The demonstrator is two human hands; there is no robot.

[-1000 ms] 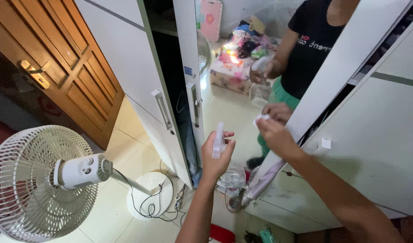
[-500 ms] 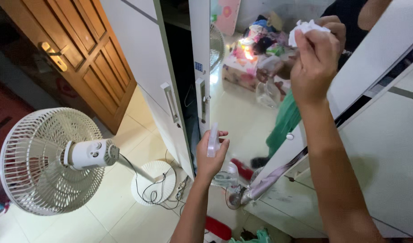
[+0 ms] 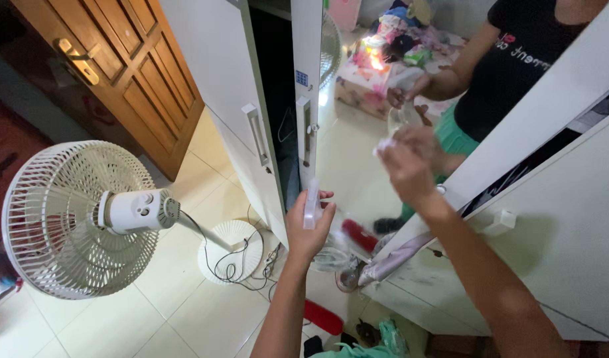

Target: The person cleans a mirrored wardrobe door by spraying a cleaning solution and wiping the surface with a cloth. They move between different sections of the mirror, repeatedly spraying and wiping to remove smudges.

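While my left hand (image 3: 309, 229) pinches a clear bottle (image 3: 310, 203) and my right hand (image 3: 405, 171) bunches a white cloth (image 3: 384, 144) at the mirror door (image 3: 357, 132), that loose fingertip grip could easily drop it.

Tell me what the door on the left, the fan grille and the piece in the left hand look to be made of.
The panelled door looks like varnished brown wood, with visible grain and a brass-coloured lever. The fan grille seems to be cream moulded plastic with thin ribs, though painted wire is possible. The slim piece in the left hand looks like translucent white plastic; blur leaves that uncertain.
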